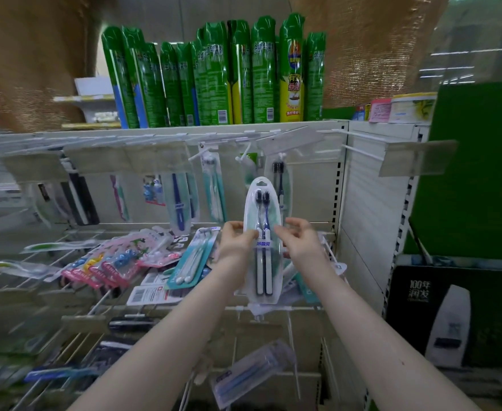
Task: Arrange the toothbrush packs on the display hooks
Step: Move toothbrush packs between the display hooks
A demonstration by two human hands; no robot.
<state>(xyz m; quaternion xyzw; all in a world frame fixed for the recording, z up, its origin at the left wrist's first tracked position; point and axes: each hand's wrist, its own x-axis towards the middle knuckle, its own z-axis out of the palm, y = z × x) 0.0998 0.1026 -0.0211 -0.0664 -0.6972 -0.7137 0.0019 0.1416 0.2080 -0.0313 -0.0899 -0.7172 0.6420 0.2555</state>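
Bare forearms point(160, 351) reaching in from near edge. Left hand point(236, 240) pinching left edge of toothbrush pack point(263, 271), thumb lying on its front. Right hand point(301, 241) gripping right edge, fingers curling round it. Pack standing upright in mid-air, in front of hanging packs point(214, 185), below white display hooks point(359, 151). Blue label crossing two dark-bristled brushes, white characters too blurred for reading. Loose packs point(110, 265) lying at left. Green spray cans point(261, 72) standing on far shelf. Black box point(418, 292) at right showing "100年润发".
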